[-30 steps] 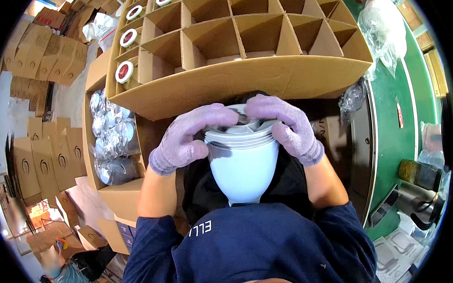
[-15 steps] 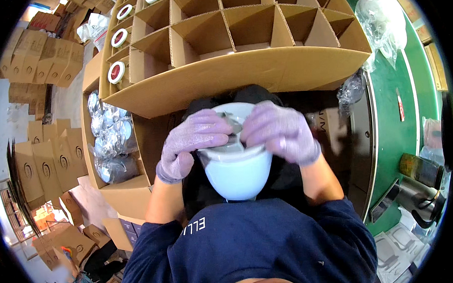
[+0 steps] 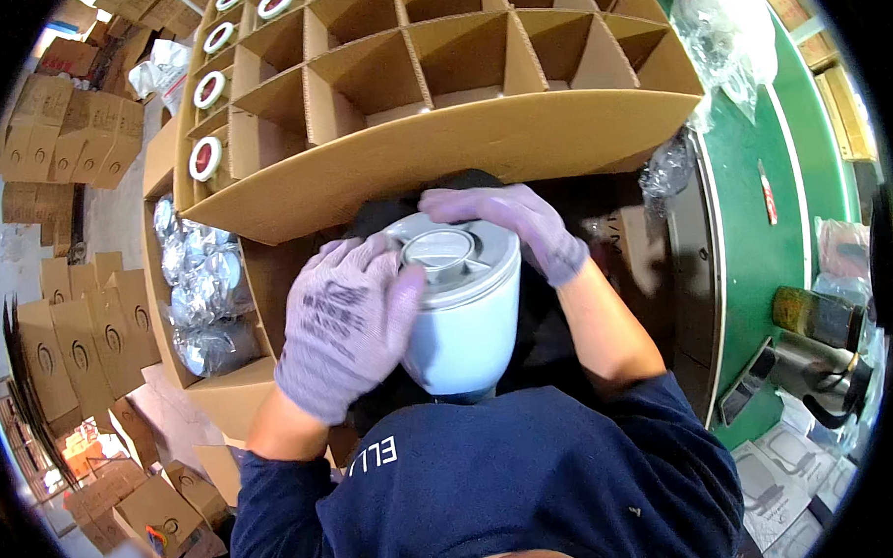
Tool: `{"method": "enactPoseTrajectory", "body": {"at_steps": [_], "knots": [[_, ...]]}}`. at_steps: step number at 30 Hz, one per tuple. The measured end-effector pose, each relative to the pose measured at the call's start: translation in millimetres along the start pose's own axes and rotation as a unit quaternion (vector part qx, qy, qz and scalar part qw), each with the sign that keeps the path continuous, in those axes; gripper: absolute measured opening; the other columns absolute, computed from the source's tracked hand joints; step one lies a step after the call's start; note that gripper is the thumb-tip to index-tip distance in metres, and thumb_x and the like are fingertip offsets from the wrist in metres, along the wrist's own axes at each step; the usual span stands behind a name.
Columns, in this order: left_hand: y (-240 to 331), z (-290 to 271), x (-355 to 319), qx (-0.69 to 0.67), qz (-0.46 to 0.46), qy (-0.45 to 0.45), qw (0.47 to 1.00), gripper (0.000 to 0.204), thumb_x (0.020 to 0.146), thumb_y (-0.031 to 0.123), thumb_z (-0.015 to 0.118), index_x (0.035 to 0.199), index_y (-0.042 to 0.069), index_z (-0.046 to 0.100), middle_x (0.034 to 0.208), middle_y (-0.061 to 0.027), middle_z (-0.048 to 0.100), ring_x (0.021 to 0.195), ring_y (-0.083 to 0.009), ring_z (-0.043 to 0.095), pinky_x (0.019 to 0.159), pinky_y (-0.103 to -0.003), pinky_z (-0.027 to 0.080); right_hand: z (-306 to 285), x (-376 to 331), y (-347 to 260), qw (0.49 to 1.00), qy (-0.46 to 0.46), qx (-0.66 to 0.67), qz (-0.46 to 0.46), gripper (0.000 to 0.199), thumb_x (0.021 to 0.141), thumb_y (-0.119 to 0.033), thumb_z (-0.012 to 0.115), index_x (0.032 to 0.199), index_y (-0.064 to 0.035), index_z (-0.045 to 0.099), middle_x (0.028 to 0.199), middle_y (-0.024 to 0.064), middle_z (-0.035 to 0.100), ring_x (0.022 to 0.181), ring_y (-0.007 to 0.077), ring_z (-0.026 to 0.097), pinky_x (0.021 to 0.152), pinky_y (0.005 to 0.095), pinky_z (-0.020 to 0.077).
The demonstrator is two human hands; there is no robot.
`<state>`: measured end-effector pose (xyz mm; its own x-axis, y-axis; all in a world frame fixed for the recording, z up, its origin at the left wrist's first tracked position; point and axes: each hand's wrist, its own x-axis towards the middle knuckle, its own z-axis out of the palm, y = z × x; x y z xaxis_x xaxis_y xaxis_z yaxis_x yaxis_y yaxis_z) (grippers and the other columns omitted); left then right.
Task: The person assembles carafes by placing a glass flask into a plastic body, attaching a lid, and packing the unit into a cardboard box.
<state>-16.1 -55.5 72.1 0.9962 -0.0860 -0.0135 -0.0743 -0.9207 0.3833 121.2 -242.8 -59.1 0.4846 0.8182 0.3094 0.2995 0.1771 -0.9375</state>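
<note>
A light blue rounded container (image 3: pixel 463 342) is held upright against the front of my dark blue shirt. On its top sits a grey lid (image 3: pixel 490 250) with a raised round cap (image 3: pixel 439 250) in the middle. My left hand (image 3: pixel 345 317), in a light purple work glove, is wrapped round the container's left side, with its thumb up beside the lid. My right hand (image 3: pixel 513 216), gloved alike, lies across the far right edge of the lid with its fingers stretched out and close together. Its thumb is hidden.
Just beyond stands a large carton (image 3: pixel 442 146) with cardboard dividers; several white-rimmed red round pieces (image 3: pixel 206 157) fill its left cells. On the left, another carton holds plastic-wrapped parts (image 3: pixel 206 287). A green bench (image 3: pixel 750 239) on the right bears a utility knife (image 3: pixel 766 191) and a metal kettle (image 3: pixel 814 374).
My left hand has come down from the lid's top to the container's left side. My right hand has moved to the lid's far edge, uncovering the round cap. The view has shifted slightly.
</note>
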Motion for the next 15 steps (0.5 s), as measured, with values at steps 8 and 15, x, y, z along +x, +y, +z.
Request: {"method": "enactPoseTrajectory", "body": {"at_steps": [8, 15], "knots": [[-92.5, 53.2, 32.3, -0.514, -0.061, 0.106, 0.849, 0.048, 0.100, 0.032, 0.043, 0.123, -0.004, 0.064, 0.128, -0.0224, 0.063, 0.124, -0.0331, 0.057, 0.109, -0.041, 0.042, 2.5, -11.1, -79.5, 0.983, 0.060, -0.156, -0.078, 0.049, 0.099, -0.032, 0.050, 0.137, -0.0020, 0.058, 0.140, 0.0216, 0.056, 0.137, 0.0435, 0.044, 0.117, 0.0522, 0.0285], [-46.0, 25.6, 12.2, -0.142, 0.067, 0.009, 0.988, 0.044, 0.099, 0.032, 0.050, 0.110, -0.007, 0.067, 0.119, -0.0265, 0.067, 0.115, -0.0421, 0.063, 0.102, -0.046, 0.049, 21.4, -22.5, -37.3, 0.976, 0.203, 0.062, 0.052, 0.034, 0.102, -0.020, 0.047, 0.105, 0.0035, 0.072, 0.109, 0.0205, 0.071, 0.114, 0.0350, 0.065, 0.107, 0.0420, 0.0435]]}}
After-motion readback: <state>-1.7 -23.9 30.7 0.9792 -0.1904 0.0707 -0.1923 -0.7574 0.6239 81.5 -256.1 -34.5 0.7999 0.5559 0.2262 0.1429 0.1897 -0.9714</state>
